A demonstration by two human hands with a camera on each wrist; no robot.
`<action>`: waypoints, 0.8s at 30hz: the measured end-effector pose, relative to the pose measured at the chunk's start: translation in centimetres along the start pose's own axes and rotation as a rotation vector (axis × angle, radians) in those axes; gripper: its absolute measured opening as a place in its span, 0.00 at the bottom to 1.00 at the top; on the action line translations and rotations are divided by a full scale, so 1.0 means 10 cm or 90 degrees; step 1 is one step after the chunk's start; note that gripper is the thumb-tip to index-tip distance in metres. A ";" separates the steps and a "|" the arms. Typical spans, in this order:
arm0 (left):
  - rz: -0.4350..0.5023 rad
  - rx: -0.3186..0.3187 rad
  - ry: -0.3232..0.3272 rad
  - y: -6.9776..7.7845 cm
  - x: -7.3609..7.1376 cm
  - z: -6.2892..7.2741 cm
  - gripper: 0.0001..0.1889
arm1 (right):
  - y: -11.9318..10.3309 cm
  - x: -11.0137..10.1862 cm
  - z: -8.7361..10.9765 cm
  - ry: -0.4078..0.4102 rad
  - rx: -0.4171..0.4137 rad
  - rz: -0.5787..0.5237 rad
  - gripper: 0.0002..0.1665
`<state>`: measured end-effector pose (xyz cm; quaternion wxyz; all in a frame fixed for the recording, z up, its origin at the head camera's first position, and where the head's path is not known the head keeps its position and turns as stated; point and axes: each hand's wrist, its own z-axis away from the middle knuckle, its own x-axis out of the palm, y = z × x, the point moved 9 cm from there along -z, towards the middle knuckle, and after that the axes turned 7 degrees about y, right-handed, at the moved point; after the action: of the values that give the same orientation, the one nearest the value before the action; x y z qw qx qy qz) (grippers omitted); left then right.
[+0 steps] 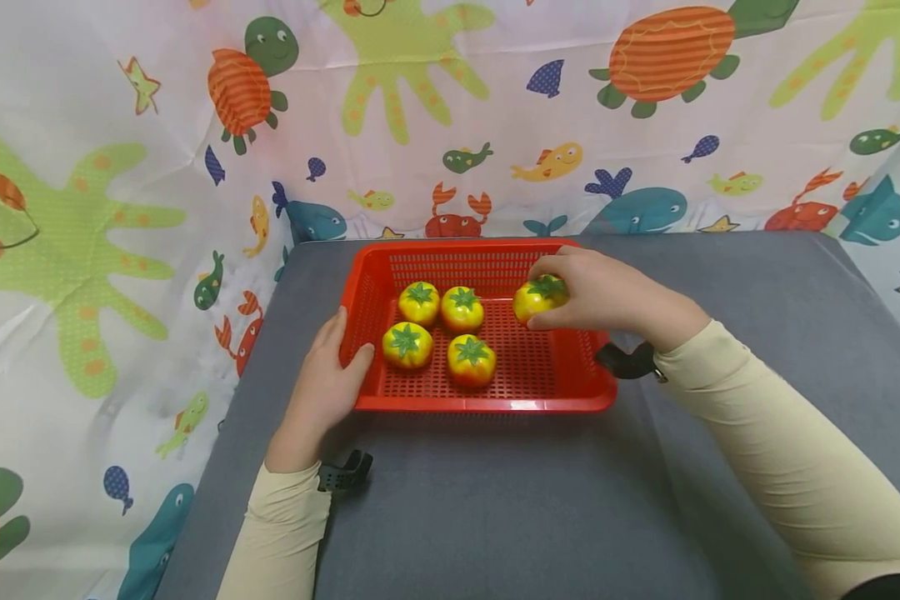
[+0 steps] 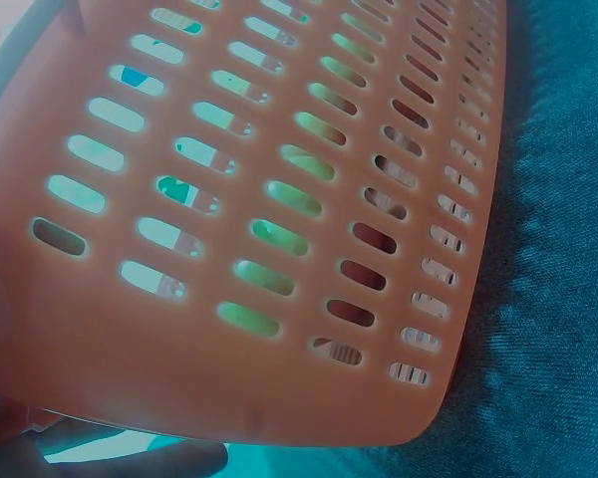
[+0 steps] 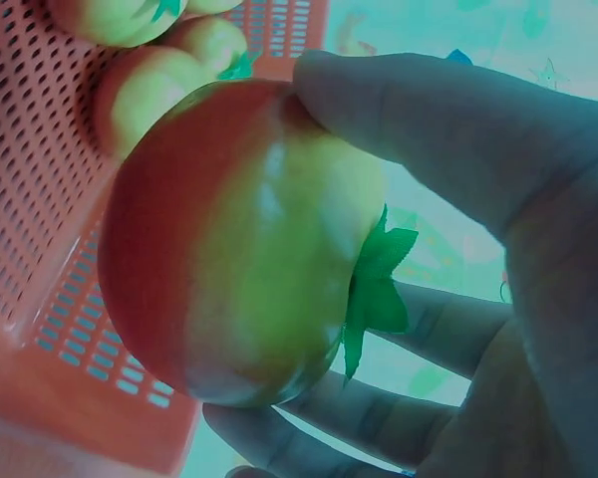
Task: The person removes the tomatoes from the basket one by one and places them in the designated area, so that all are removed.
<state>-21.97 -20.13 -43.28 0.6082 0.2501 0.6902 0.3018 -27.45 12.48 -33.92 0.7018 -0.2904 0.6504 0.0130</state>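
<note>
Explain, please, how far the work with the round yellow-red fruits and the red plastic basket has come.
Done, it seems: four round yellow-red fruits with green leafy tops sit inside the red plastic basket. In hand: the right hand grips a fifth fruit at the basket's right end; the left hand touches its left side. Remaining: releasing that fruit, though the pictures cannot settle whether it goes in or out.

"What's the right hand (image 3: 563,329) holding?"

"A red and yellow-green tomato (image 3: 239,249), thumb (image 3: 409,119) on one side, fingers (image 3: 374,416) on the other; its green calyx (image 3: 379,289) faces the hand."

"And beyond it?"

"More tomatoes (image 3: 140,95) in a reddish perforated basket (image 3: 90,418), clustered at upper left."
</note>
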 end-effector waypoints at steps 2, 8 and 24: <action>-0.003 -0.001 0.001 0.00 0.00 0.00 0.44 | 0.04 -0.02 0.03 0.002 0.004 -0.001 0.34; -0.004 -0.015 -0.004 0.00 0.01 0.02 0.44 | 0.14 -0.09 0.14 0.008 0.022 -0.004 0.35; -0.004 -0.011 -0.005 0.00 0.00 0.01 0.44 | 0.38 -0.36 0.37 0.048 0.045 0.001 0.36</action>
<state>-21.92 -20.09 -43.29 0.6138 0.2439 0.6860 0.3052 -26.15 18.51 -32.14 0.6864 -0.2648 0.6770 -0.0205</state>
